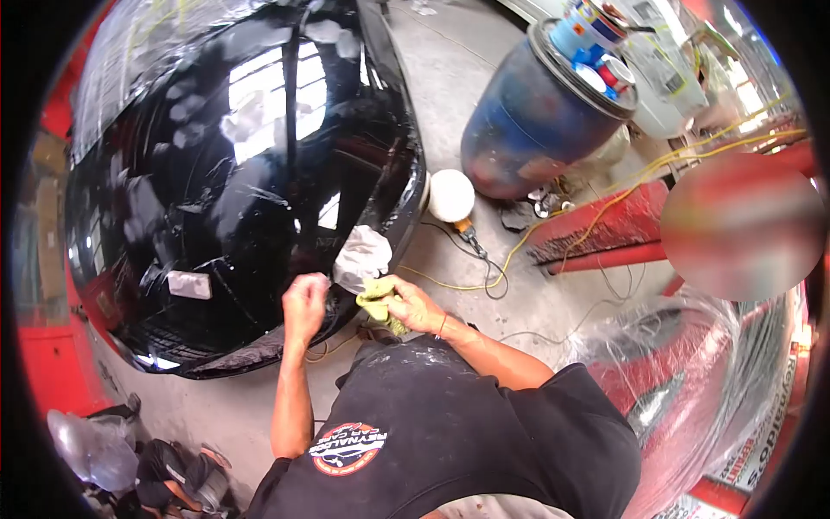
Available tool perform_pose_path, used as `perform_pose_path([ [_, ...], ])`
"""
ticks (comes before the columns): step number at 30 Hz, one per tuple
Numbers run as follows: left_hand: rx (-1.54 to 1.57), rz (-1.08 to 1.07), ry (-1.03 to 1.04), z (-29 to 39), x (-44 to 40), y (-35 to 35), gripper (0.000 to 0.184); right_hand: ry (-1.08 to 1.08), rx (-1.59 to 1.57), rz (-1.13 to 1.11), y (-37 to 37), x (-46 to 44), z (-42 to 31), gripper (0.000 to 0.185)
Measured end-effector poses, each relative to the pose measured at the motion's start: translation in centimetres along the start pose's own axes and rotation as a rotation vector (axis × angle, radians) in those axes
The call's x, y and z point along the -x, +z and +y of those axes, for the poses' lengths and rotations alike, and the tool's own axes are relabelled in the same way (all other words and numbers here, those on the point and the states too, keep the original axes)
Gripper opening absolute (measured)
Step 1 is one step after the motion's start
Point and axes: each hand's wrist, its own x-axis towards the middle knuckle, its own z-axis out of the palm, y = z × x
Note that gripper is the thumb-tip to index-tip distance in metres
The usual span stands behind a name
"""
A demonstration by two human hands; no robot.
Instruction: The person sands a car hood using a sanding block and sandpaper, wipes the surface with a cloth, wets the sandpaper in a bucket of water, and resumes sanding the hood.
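A glossy black car panel with pale smudges and light reflections fills the area in front of me. My right hand is closed around a yellow-green cloth, just off the panel's near right edge. Directly beyond that cloth, a crumpled white cloth or paper lies against the panel's edge. I cannot tell whether it touches my right hand. My left hand is curled, fingers together, over the panel's near side; a blur hides what they may hold. A small white folded pad rests on the panel to the left.
A blue drum stands ahead right, topped with cans. Beside the panel are a white round lamp-like object and a yellow cable on the floor. Plastic-wrapped red parts stand right. Another person is low at the left.
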Motion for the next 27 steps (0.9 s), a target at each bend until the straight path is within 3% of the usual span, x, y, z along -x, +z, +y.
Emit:
perform_pose_path([
  [2, -0.055, 0.299, 0.238, 2.4, -3.4, 0.0, 0.019, 0.164, 0.036, 0.078, -3.2, 0.9, 0.4, 0.031],
  [3, -0.211, 0.354, 0.287, 3.8, -4.9, -0.2, 0.023, 0.181, -0.08, 0.117, -4.6, 1.7, -1.1, 0.032],
  [6, -0.413, 0.593, 0.4, 6.7, -9.5, 1.2, 0.027, 0.151, 0.107, 0.254, -9.9, 2.7, 0.0, 0.036],
  [8, -0.213, 0.523, 0.306, 8.7, -10.9, 3.5, 0.025, 0.14, 0.046, 0.329, -13.0, 3.0, 1.6, 0.036],
  [12, -0.019, 0.118, 0.25, 10.5, -9.8, 12.3, 0.008, 0.196, 0.03, 0.426, -20.5, 2.2, 4.0, 0.039],
  [14, -0.095, -0.138, 0.018, 12.4, -8.4, 17.4, 0.015, 0.102, 0.165, 0.424, -23.7, 1.0, 4.2, 0.043],
  [15, 0.091, -0.245, -0.198, 12.5, -7.7, 20.3, 0.027, 0.081, 0.23, 0.375, -25.3, 0.5, 2.9, 0.043],
  [16, 0.27, -0.269, -0.242, 10.3, -7.0, 23.7, 0.038, 0.064, 0.288, 0.337, -26.6, 0.3, 1.5, 0.044],
  [17, 0.203, -0.302, -0.313, 11.8, -6.7, 25.6, 0.042, 0.067, 0.266, 0.334, -27.7, 0.0, 0.3, 0.044],
  [18, 0.057, -0.282, -0.202, 13.2, -7.0, 27.2, 0.043, 0.098, 0.214, 0.278, -28.9, -0.2, -1.0, 0.044],
  [21, -0.055, -0.106, -0.029, 14.6, -9.1, 29.2, 0.031, 0.093, 0.202, 0.197, -32.8, -1.1, -0.3, 0.044],
  [22, -0.023, -0.042, -0.108, 15.7, -10.3, 28.7, 0.027, 0.05, 0.212, 0.189, -33.4, -1.4, -0.3, 0.044],
  [23, -0.018, 0.029, -0.053, 15.3, -11.6, 28.0, 0.022, 0.159, 0.177, 0.127, -34.6, -1.7, -0.8, 0.045],
  [24, -0.075, 0.181, 0.1, 14.4, -13.0, 27.1, 0.016, 0.158, 0.175, 0.119, -35.4, -2.1, -0.3, 0.045],
  [27, -0.404, 0.59, 0.303, 16.2, -17.4, 21.3, 0.009, 0.221, 0.1, 0.11, -37.4, -3.5, 1.2, 0.047],
])
